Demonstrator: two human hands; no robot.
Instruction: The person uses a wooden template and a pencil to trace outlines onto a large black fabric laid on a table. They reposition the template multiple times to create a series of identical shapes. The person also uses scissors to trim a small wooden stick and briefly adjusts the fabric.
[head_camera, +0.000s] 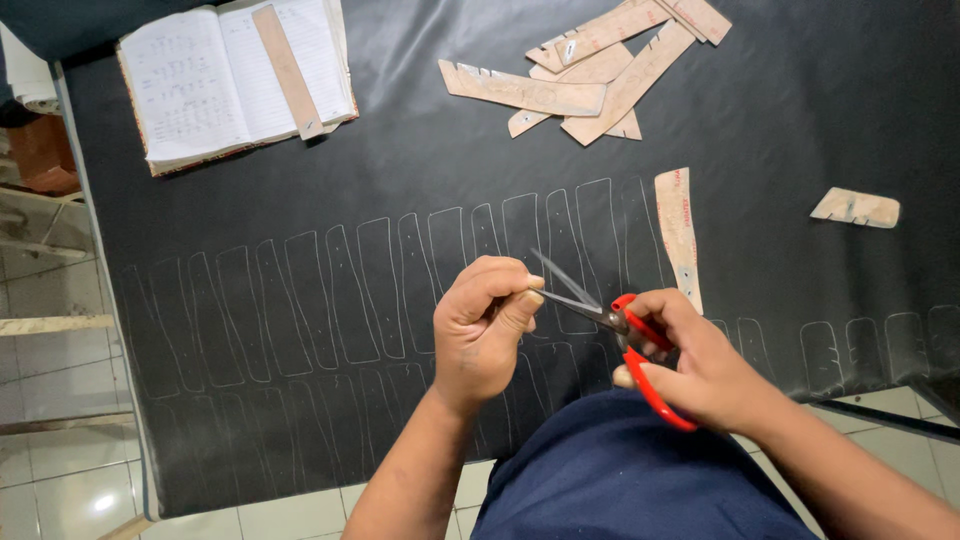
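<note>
Your right hand (700, 365) grips a pair of red-handled scissors (625, 340), fingers curled through and around the handle loops, with the blades standing open in a narrow V that points up and to the left. Your left hand (485, 325) is closed into a loose fist right at the blades, thumb and forefinger pinched together against the lower blade's tip; whether they pinch anything between them is too small to tell. Both hands hover above the near edge of a black sheet (800, 120) that covers the table, and the sheet bears a long row of pale traced outlines (380, 285), tall narrow shapes side by side, with a second row of them below. Just beyond the scissors, a single tan template (678, 235) lies upright on the sheet at the end of the traced row. Farther back, a loose pile of similar tan templates (590, 70) overlaps itself, and one small piece (856, 208) lies apart to the right. At the far left an open notebook (200, 80) rests with a tan strip (287, 70) laid across its pages.
</note>
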